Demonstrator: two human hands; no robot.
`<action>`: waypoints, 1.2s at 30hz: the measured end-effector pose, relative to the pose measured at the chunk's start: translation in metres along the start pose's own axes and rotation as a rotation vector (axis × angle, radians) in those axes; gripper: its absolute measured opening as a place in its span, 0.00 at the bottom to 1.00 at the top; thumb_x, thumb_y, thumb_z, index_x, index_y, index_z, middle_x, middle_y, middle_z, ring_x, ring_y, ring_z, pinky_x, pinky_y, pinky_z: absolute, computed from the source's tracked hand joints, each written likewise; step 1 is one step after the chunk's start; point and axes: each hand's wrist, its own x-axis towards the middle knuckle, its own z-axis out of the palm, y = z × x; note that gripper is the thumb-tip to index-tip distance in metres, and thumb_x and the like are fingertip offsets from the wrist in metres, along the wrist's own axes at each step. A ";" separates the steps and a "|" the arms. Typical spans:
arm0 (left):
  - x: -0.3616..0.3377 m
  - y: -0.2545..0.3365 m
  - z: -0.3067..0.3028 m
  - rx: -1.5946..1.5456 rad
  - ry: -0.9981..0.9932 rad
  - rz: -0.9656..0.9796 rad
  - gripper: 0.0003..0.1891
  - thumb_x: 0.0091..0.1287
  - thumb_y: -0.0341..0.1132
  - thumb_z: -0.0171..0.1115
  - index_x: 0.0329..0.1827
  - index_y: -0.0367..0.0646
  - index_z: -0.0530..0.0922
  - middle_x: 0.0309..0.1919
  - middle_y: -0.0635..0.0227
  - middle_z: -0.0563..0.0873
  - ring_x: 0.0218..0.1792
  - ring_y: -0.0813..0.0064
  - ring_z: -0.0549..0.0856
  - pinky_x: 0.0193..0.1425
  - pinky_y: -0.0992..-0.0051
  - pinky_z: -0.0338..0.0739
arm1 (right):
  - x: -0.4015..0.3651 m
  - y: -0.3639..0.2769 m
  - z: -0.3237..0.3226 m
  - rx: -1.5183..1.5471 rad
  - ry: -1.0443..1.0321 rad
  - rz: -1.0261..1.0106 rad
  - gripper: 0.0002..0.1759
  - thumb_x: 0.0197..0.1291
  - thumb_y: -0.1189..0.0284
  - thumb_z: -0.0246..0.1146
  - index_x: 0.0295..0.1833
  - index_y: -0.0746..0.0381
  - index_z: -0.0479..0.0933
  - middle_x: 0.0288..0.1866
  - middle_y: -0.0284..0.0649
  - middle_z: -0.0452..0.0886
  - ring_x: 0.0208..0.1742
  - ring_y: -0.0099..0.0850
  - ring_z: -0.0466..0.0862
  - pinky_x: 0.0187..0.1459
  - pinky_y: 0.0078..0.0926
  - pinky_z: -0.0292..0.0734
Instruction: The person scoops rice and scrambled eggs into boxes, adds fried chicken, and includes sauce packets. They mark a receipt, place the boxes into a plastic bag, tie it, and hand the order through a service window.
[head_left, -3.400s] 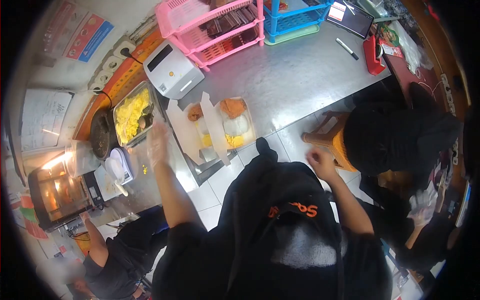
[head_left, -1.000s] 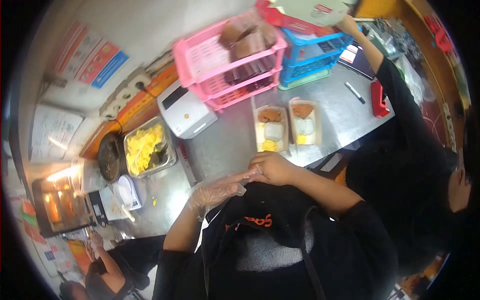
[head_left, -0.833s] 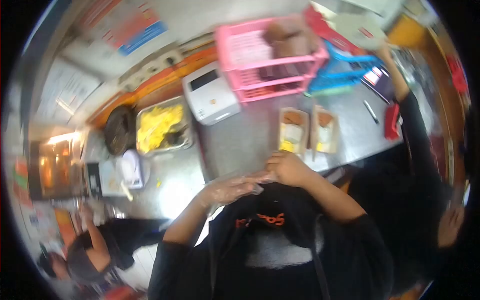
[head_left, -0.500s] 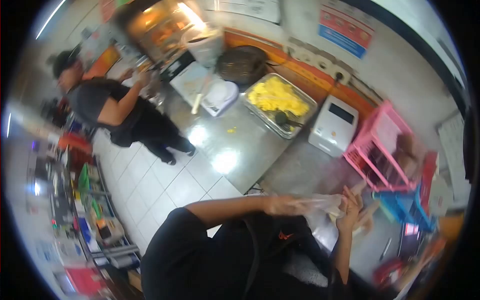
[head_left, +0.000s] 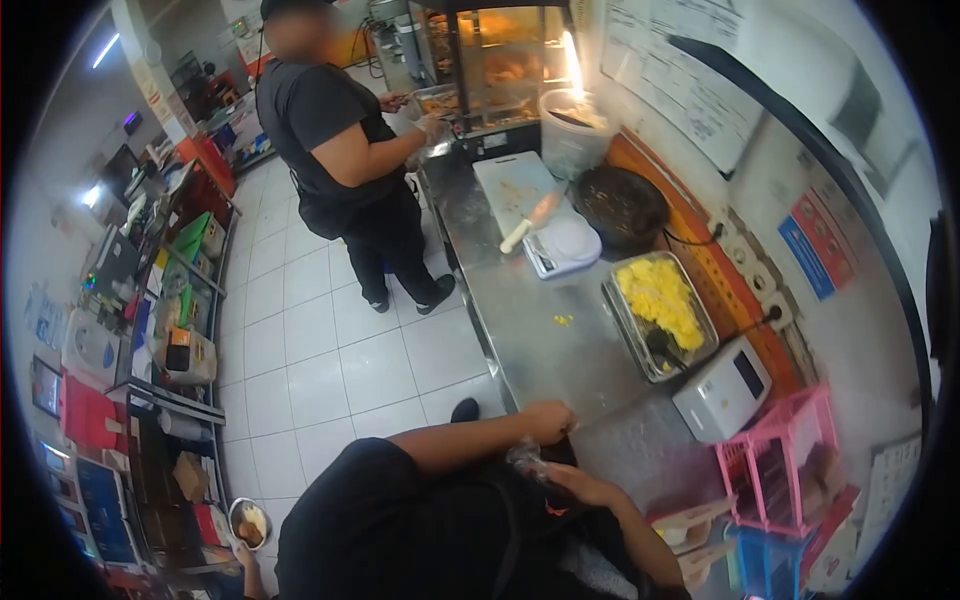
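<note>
My left hand is closed in a fist over the near edge of the steel counter; what it holds, if anything, is hidden. Just below it, my right hand has its fingers bent round crumpled clear plastic, close to my black top. The two hands look slightly apart. Beyond them on the counter are a metal tray of yellow food and a white scale.
A co-worker stands by the lit food cabinet. At lower left, another person's hand holds a bowl. Right of my hands are a white device, a pink basket and a blue basket.
The view has swung, shifting the counter and co-worker to the right in it. My hands have come in from over the counter toward my body; the stretched plastic is now bunched at my right fingers.
</note>
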 end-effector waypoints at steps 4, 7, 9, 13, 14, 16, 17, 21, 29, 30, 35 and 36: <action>0.008 -0.042 -0.066 -0.226 0.050 0.299 0.11 0.46 0.28 0.60 0.34 0.43 0.82 0.33 0.53 0.85 0.38 0.50 0.84 0.43 0.57 0.78 | 0.128 0.086 -0.038 -0.781 0.083 0.210 0.21 0.66 0.61 0.54 0.54 0.65 0.78 0.54 0.49 0.81 0.65 0.34 0.74 0.68 0.28 0.61; 0.019 -0.099 -0.065 -0.424 -0.026 0.609 0.07 0.48 0.29 0.62 0.32 0.41 0.81 0.31 0.55 0.84 0.36 0.53 0.83 0.40 0.60 0.77 | 0.181 0.024 -0.050 -0.726 0.102 0.085 0.21 0.65 0.59 0.57 0.49 0.66 0.79 0.57 0.50 0.80 0.63 0.39 0.75 0.66 0.34 0.65; 0.037 -0.145 -0.076 -0.628 -0.143 0.750 0.06 0.50 0.30 0.63 0.31 0.41 0.80 0.28 0.58 0.83 0.32 0.57 0.83 0.38 0.62 0.75 | 0.232 -0.010 -0.066 -0.639 0.147 0.103 0.21 0.65 0.58 0.57 0.49 0.66 0.79 0.57 0.50 0.80 0.63 0.39 0.75 0.66 0.34 0.65; 0.060 -0.181 -0.086 -0.772 -0.155 0.856 0.05 0.53 0.30 0.63 0.32 0.43 0.80 0.25 0.63 0.81 0.28 0.67 0.80 0.34 0.67 0.73 | 0.233 -0.046 -0.049 -0.385 0.184 0.297 0.22 0.64 0.57 0.58 0.49 0.66 0.79 0.57 0.49 0.79 0.63 0.39 0.75 0.66 0.36 0.65; 0.070 -0.190 -0.109 -0.775 -0.204 0.834 0.05 0.54 0.30 0.62 0.33 0.43 0.80 0.24 0.64 0.80 0.28 0.69 0.80 0.33 0.68 0.72 | 0.234 -0.059 -0.051 -0.339 0.200 0.323 0.22 0.64 0.56 0.58 0.49 0.66 0.79 0.57 0.49 0.79 0.63 0.39 0.75 0.65 0.36 0.65; 0.086 -0.199 -0.154 -0.813 -0.180 0.867 0.05 0.54 0.29 0.62 0.33 0.43 0.80 0.25 0.65 0.81 0.28 0.70 0.80 0.33 0.68 0.72 | 0.239 -0.084 -0.061 -0.260 0.225 0.358 0.23 0.64 0.56 0.59 0.50 0.65 0.79 0.57 0.49 0.79 0.62 0.39 0.76 0.65 0.36 0.66; 0.097 -0.205 -0.178 -0.828 -0.130 0.867 0.05 0.56 0.32 0.62 0.35 0.44 0.79 0.25 0.65 0.81 0.28 0.68 0.80 0.34 0.67 0.72 | 0.241 -0.096 -0.068 -0.224 0.237 0.366 0.23 0.64 0.55 0.59 0.50 0.65 0.79 0.57 0.49 0.79 0.62 0.39 0.76 0.65 0.37 0.66; 0.124 -0.227 -0.285 -0.928 -0.037 0.745 0.08 0.60 0.35 0.62 0.39 0.43 0.78 0.31 0.63 0.84 0.32 0.66 0.83 0.35 0.65 0.74 | 0.236 -0.128 -0.083 -0.059 0.288 0.397 0.24 0.63 0.54 0.60 0.50 0.65 0.79 0.57 0.48 0.79 0.62 0.39 0.76 0.65 0.38 0.66; 0.116 -0.322 -0.507 -0.943 1.093 0.722 0.01 0.63 0.27 0.62 0.35 0.39 0.79 0.29 0.67 0.82 0.29 0.78 0.80 0.35 0.77 0.74 | 0.260 -0.165 -0.145 0.191 0.476 0.174 0.26 0.62 0.51 0.61 0.50 0.65 0.79 0.58 0.47 0.79 0.61 0.39 0.76 0.65 0.40 0.67; 0.115 -0.337 -0.538 -0.837 1.357 0.698 0.03 0.64 0.28 0.62 0.33 0.40 0.79 0.29 0.70 0.81 0.30 0.82 0.78 0.34 0.80 0.73 | 0.263 -0.168 -0.147 0.229 0.489 0.146 0.26 0.62 0.51 0.62 0.50 0.65 0.79 0.58 0.47 0.79 0.61 0.39 0.76 0.65 0.40 0.67; 0.078 -0.391 -0.714 -0.904 1.867 0.616 0.11 0.71 0.37 0.56 0.45 0.37 0.77 0.39 0.70 0.79 0.42 0.79 0.77 0.49 0.76 0.71 | 0.268 -0.165 -0.119 0.476 0.560 0.062 0.28 0.61 0.49 0.63 0.50 0.64 0.79 0.58 0.46 0.79 0.60 0.39 0.77 0.65 0.42 0.67; 0.069 -0.399 -0.748 -0.874 1.932 0.508 0.14 0.71 0.37 0.56 0.52 0.37 0.77 0.40 0.68 0.80 0.44 0.77 0.78 0.52 0.74 0.72 | 0.265 -0.164 -0.107 0.531 0.590 0.050 0.28 0.61 0.49 0.63 0.50 0.64 0.79 0.58 0.46 0.79 0.60 0.38 0.77 0.65 0.42 0.68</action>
